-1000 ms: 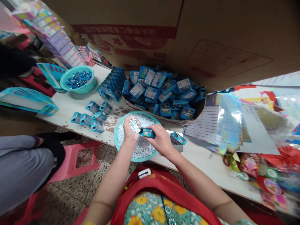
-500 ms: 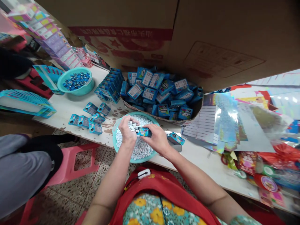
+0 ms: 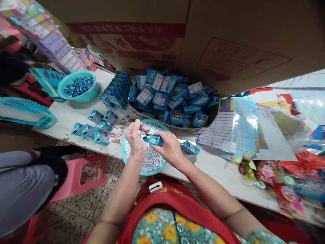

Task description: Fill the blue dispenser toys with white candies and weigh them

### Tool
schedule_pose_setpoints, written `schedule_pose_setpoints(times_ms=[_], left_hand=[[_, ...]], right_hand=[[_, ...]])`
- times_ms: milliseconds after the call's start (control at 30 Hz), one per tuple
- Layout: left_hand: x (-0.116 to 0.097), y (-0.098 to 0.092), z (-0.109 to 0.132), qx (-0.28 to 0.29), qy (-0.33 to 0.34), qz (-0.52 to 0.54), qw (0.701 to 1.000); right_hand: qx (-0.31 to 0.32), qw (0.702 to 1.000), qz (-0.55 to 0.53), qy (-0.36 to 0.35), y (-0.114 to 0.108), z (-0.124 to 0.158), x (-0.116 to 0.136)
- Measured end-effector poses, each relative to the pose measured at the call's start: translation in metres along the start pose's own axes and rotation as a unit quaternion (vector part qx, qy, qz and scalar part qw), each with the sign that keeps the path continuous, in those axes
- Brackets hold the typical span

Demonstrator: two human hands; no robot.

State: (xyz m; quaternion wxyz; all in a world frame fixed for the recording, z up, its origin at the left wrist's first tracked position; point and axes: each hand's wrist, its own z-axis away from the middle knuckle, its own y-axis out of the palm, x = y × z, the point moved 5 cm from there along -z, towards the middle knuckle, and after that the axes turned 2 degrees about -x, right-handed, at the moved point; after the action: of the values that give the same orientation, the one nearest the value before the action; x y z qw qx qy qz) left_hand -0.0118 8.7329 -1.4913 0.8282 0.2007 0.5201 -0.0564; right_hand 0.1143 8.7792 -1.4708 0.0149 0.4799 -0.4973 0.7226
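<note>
My left hand is cupped around some white candies, held against the end of a small blue candy box. My right hand grips that box, which lies on its side with its printed face up. Below both hands stands a turquoise basin filled with loose white candies. Just right of my right hand, another blue box rests on a grey flat object. Whether candies are passing into the box's end is hidden by my fingers.
Behind the basin is a carton heaped with blue boxes. Several loose boxes and stacked boxes stand left, near a basin of wrapped sweets. Shiny sheets lie right. A person sits beside a pink stool.
The box in my right hand has shifted slightly left and up, showing more of its printed face. Fewer candies show in my left hand, whose fingers have curled further over.
</note>
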Motion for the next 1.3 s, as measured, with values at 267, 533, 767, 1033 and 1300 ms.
schedule_pose_setpoints(times_ms=[267, 533, 767, 1033, 1300], left_hand=[[-0.009, 0.004, 0.003, 0.017, 0.014, 0.002, 1.0], [-0.007, 0.012, 0.01, 0.127, 0.003, 0.003, 0.992], [-0.033, 0.015, 0.019, 0.151, 0.074, -0.013, 0.986], [0.057, -0.011, -0.042, 0.235, 0.234, -0.457, 0.825], [0.109, -0.007, -0.009, 0.278, 0.23, -0.715, 0.599]], right_hand=[[-0.012, 1.0, -0.015, -0.002, -0.004, -0.001, 0.005], [-0.033, 0.997, -0.072, 0.018, -0.001, -0.002, -0.005], [-0.067, 0.99, -0.114, 0.04, -0.017, 0.0, -0.008], [-0.135, 0.98, -0.12, 0.087, -0.051, 0.021, -0.028], [-0.128, 0.967, -0.147, 0.167, -0.037, 0.041, -0.062]])
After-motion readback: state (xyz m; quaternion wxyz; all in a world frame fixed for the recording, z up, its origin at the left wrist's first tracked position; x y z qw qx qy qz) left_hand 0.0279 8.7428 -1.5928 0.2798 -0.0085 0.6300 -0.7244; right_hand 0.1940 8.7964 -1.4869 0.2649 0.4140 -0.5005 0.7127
